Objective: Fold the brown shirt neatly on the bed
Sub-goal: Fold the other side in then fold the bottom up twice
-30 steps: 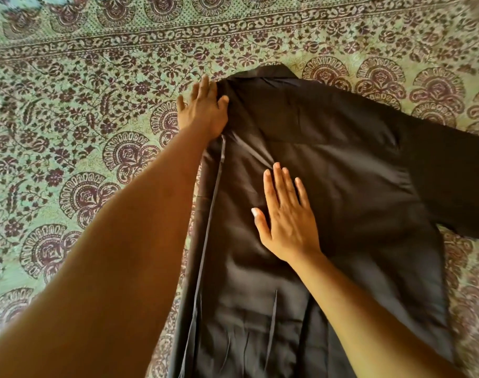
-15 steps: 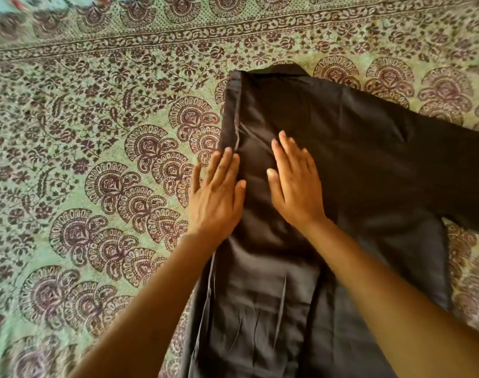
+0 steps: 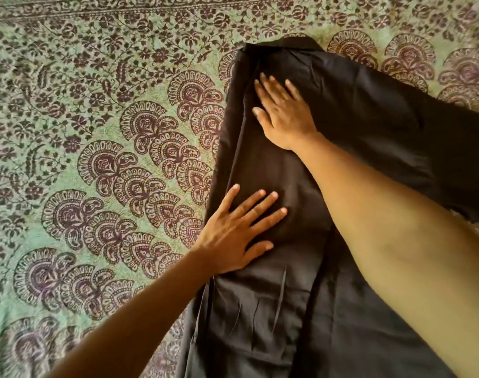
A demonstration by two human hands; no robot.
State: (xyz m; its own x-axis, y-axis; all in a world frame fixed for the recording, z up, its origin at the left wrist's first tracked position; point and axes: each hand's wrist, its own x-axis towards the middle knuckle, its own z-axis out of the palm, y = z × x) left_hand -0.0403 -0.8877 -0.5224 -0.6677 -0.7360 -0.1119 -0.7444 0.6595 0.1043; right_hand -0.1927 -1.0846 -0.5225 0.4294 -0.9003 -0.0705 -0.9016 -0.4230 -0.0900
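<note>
A dark brown shirt (image 3: pixel 301 214) lies flat on the patterned bed (image 3: pixel 96 132), its left side folded inward. The left hand (image 3: pixel 239 231) and right hand (image 3: pixel 283 110) press it with flat, spread fingers. Thin, limp cloth; best pinched at edges or sleeve.

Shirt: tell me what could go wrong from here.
1. The left hand and right hand press flat on the shirt; sliding them could drag the folded edge out of line.
2. The creases near the bottom may get pressed in.
3. The sleeve lies spread to the right; folding it unevenly would likely leave the shirt lopsided.
</note>
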